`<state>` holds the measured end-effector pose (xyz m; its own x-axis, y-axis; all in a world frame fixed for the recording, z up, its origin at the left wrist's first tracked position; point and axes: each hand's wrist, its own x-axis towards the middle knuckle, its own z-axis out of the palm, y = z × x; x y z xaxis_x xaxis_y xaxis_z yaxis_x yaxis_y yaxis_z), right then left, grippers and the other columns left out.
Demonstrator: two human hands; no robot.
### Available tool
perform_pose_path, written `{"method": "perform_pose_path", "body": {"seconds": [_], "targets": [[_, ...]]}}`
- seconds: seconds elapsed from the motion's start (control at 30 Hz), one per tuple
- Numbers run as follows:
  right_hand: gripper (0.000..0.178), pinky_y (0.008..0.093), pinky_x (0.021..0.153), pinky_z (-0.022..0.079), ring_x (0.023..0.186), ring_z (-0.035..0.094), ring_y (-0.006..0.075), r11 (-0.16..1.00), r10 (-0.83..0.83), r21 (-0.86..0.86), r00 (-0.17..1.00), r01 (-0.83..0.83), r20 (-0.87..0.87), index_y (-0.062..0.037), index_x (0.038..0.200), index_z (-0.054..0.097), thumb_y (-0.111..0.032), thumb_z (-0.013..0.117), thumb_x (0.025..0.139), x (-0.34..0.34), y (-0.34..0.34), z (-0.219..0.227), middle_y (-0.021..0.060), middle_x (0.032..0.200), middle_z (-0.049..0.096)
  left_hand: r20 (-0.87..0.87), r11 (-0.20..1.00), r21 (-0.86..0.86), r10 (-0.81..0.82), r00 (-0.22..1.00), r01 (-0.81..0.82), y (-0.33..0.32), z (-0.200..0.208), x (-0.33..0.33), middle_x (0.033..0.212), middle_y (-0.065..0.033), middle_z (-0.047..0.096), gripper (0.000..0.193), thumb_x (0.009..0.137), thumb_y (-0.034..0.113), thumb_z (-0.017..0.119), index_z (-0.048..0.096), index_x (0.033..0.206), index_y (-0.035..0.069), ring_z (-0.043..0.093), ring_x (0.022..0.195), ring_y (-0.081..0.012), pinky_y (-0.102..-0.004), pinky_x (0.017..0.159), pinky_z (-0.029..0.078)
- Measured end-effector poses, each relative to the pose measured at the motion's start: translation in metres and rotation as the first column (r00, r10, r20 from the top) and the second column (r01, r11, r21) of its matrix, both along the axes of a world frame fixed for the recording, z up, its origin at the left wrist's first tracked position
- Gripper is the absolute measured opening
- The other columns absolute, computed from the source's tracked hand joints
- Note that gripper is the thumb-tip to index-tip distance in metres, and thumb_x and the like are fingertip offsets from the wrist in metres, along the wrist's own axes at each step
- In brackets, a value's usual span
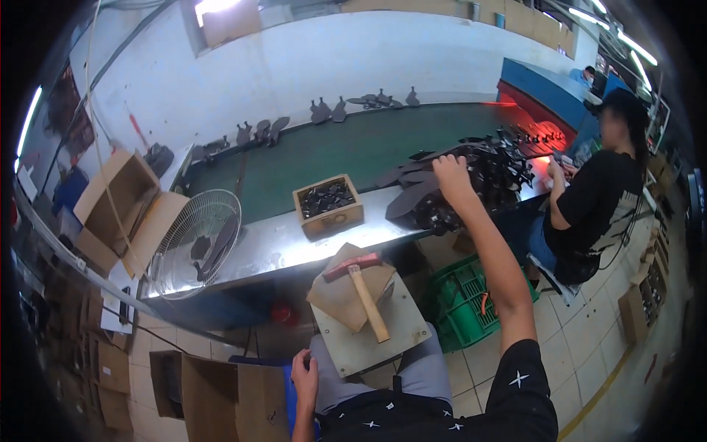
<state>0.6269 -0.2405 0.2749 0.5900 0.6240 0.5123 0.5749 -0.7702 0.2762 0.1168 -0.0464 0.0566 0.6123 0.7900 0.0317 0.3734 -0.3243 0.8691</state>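
Observation:
My right arm stretches forward to a heap of dark, flat, sole-shaped pieces (412, 202) on the metal-edged bench. Over its left part is my right hand (451, 178), fingers bent; whatever they grip is hidden. Down by my left thigh, my left hand (304, 377) is curled, with a small dark thing at its fingertips that I cannot make out. Between my knees stands a small, pale square-topped work block (401, 335). On it lie a brown cardboard piece (335, 298) and a hammer (364, 295) with a red head and wooden handle.
A wooden box (331, 217) of small dark parts stands on the bench edge, left of the heap. Further left is a wire fan guard (195, 243). A green crate (460, 302) sits right of my knees, cardboard boxes (213, 398) at lower left. A co-worker (600, 191) sits at right.

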Motion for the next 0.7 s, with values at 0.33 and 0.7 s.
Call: {"method": "perform_pose_path", "body": {"seconds": [0.33,0.7], "targets": [[0.037,0.0475,0.106,0.043,0.111,0.061,0.0298,0.723,0.589,0.239,0.759,-0.648,0.277,-0.0022,0.109,0.062,0.007,0.060,0.073,-0.195,0.025,0.098,0.0130,0.114,0.062,0.126,0.951,0.188,-0.272,0.954,0.246,0.014,0.076,0.031,0.129,-0.0160,0.057,0.037,0.089,0.011,0.059,0.056,0.125,0.000,0.054,0.122,-0.0276,-0.0381,0.103,0.040],[0.046,0.0348,0.093,0.050,0.109,0.064,0.0216,0.592,0.786,0.786,0.341,-0.177,-0.516,-0.0017,0.125,0.060,-0.020,0.072,0.084,-0.262,0.061,0.011,0.0106,0.122,0.066,0.824,-0.066,-0.566,-0.033,0.565,0.822,0.009,0.137,0.032,0.092,-0.0085,0.059,0.055,0.094,0.045,0.055,0.046,0.129,0.003,0.062,0.099,-0.0280,-0.0412,0.099,0.042]]}}
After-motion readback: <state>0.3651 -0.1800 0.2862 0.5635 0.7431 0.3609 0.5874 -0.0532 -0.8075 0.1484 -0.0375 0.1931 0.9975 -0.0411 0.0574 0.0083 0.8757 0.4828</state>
